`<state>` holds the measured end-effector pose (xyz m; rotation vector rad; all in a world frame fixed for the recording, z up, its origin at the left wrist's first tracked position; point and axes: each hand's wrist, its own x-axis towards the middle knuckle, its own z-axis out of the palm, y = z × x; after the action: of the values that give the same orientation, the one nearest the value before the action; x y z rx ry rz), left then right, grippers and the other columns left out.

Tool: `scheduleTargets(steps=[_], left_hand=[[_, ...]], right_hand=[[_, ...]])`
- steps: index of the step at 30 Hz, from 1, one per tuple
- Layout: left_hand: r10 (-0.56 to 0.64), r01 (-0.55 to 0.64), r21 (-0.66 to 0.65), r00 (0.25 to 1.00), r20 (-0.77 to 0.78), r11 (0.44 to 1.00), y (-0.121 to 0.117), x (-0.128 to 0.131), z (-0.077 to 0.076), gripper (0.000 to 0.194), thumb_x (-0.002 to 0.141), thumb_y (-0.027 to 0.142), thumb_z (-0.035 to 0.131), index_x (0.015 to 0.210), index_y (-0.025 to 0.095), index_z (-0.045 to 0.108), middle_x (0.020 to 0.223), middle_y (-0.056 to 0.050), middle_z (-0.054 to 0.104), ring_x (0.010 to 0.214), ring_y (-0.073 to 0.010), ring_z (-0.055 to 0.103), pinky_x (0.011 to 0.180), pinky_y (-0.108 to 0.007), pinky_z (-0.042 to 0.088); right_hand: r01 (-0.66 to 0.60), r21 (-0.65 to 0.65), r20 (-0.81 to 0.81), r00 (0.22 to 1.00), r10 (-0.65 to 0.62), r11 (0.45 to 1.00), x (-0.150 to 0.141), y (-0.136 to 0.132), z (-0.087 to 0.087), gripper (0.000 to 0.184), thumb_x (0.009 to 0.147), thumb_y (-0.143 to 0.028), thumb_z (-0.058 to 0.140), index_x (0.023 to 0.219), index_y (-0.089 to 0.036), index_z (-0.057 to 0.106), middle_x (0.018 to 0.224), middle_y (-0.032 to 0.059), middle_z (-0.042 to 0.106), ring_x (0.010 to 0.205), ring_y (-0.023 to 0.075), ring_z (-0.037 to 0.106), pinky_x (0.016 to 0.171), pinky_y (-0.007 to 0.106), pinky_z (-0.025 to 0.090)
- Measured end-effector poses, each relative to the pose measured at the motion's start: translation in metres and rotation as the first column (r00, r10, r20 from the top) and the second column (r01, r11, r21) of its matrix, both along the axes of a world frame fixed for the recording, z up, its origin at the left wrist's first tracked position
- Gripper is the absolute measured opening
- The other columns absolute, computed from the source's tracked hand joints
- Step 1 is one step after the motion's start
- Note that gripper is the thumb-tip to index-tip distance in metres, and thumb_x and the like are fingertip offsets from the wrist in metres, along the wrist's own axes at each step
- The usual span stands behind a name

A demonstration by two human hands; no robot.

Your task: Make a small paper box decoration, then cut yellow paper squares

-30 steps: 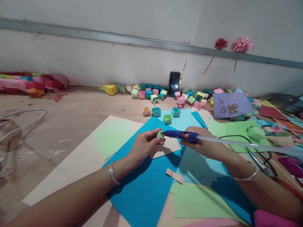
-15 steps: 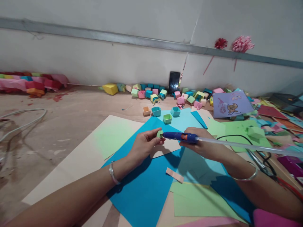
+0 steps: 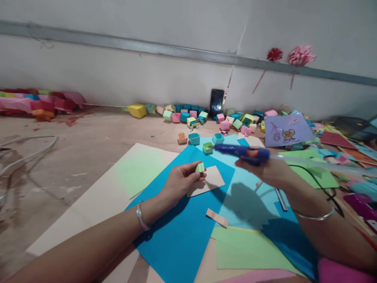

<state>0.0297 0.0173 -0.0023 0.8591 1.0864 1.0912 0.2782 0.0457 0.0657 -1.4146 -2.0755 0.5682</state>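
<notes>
Right grip (image 3: 266, 169), clasping glue gun (image 3: 244, 153), swings away | left grip (image 3: 179, 179) pinches green paper piece (image 3: 200, 168) | piece now unobstructed!

wooden work surface (image 3: 97, 129) | white cable (image 3: 38, 136) at left | large cream sheet (image 3: 103, 200) | orange box (image 3: 182, 138) | yellow block (image 3: 137, 111) at rear

Glue gun (image 3: 238, 151) raised, off green piece (image 3: 200, 168)
</notes>
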Motion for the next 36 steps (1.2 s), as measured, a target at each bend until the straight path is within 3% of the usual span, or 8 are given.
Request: scheduleTargets(steps=[3,7,10,14,18,24,30,36], left_hand=[[0.000,-0.001,-0.020,0.999,-0.052,1.000,0.001,0.000,0.003,0.056,0.063,0.031,0.083,0.114,0.013,0.071,0.089,-0.009,0.077,0.081,-0.0210,0.072,0.076,-0.033,0.058],[-0.019,0.015,-0.026,0.985,-0.174,1.000,0.005,-0.004,0.006,0.072,0.059,0.040,0.086,0.122,0.013,0.065,0.095,-0.011,0.078,0.091,-0.0264,0.073,0.081,-0.034,0.059],[-0.059,0.053,-0.033,0.973,-0.222,0.998,0.009,-0.008,0.004,0.074,0.058,0.046,0.086,0.122,0.015,0.064,0.101,-0.013,0.077,0.098,-0.0302,0.072,0.085,-0.036,0.059],[-0.079,0.076,-0.020,0.959,-0.271,0.997,0.010,-0.011,0.002,0.070,0.059,0.047,0.086,0.120,0.019,0.065,0.104,-0.011,0.077,0.101,-0.0318,0.071,0.084,-0.036,0.060],[-0.050,0.042,-0.032,0.951,-0.305,0.999,0.010,-0.009,0.009,0.067,0.057,0.047,0.086,0.115,0.020,0.067,0.102,-0.010,0.077,0.100,-0.0321,0.072,0.082,-0.036,0.061],[-0.038,0.016,-0.064,0.928,-0.371,0.998,0.011,-0.006,0.017,0.067,0.054,0.047,0.087,0.112,0.022,0.068,0.098,-0.008,0.078,0.096,-0.0315,0.073,0.077,-0.034,0.061],[-0.026,0.009,-0.051,0.935,-0.353,0.999,0.011,-0.006,0.012,0.063,0.055,0.044,0.087,0.111,0.022,0.069,0.096,-0.007,0.078,0.095,-0.0278,0.073,0.075,-0.029,0.060],[0.025,-0.025,0.002,0.977,-0.212,1.000,0.008,-0.006,0.010,0.065,0.056,0.039,0.088,0.113,0.015,0.067,0.087,-0.010,0.077,0.082,-0.0253,0.073,0.067,-0.031,0.059]], right_hand=[[0.191,0.164,-0.023,0.982,-0.190,0.968,0.040,0.018,0.021,0.032,0.082,-0.052,0.063,0.075,-0.021,0.061,0.067,0.0020,0.064,0.061,0.0189,0.060,0.057,0.030,0.045],[0.308,0.546,0.258,0.823,-0.506,0.779,0.109,0.047,0.045,0.021,0.078,-0.034,0.066,0.091,-0.018,0.064,0.090,0.0087,0.069,0.083,0.0255,0.063,0.070,0.033,0.045],[0.324,0.390,0.603,0.617,-0.505,0.862,0.157,0.064,0.045,0.031,0.074,-0.014,0.062,0.105,-0.017,0.063,0.108,0.0111,0.067,0.098,0.0252,0.060,0.076,0.031,0.041],[0.387,0.220,0.700,0.577,-0.422,0.895,0.193,0.077,0.024,0.035,0.067,-0.018,0.072,0.102,-0.016,0.065,0.101,0.0095,0.068,0.088,0.0213,0.061,0.070,0.027,0.040],[0.443,0.106,0.747,0.556,-0.366,0.890,0.208,0.082,0.012,0.041,0.062,-0.025,0.079,0.100,-0.016,0.065,0.095,0.0079,0.069,0.082,0.0196,0.061,0.064,0.025,0.040],[0.535,0.026,0.792,0.505,-0.344,0.844,0.223,0.076,0.018,0.047,0.060,-0.040,0.083,0.097,-0.017,0.066,0.091,0.0077,0.069,0.080,0.0223,0.062,0.062,0.028,0.040],[0.577,-0.065,0.796,0.522,-0.306,0.814,0.220,0.068,0.009,0.036,0.049,-0.033,0.090,0.072,-0.015,0.070,0.075,0.0087,0.069,0.069,0.0211,0.062,0.063,0.031,0.041],[0.398,0.071,0.703,0.631,-0.329,0.915,0.176,0.058,0.036,0.025,0.067,-0.021,0.080,0.089,-0.010,0.073,0.080,0.0186,0.069,0.071,0.0259,0.063,0.065,0.039,0.041]])
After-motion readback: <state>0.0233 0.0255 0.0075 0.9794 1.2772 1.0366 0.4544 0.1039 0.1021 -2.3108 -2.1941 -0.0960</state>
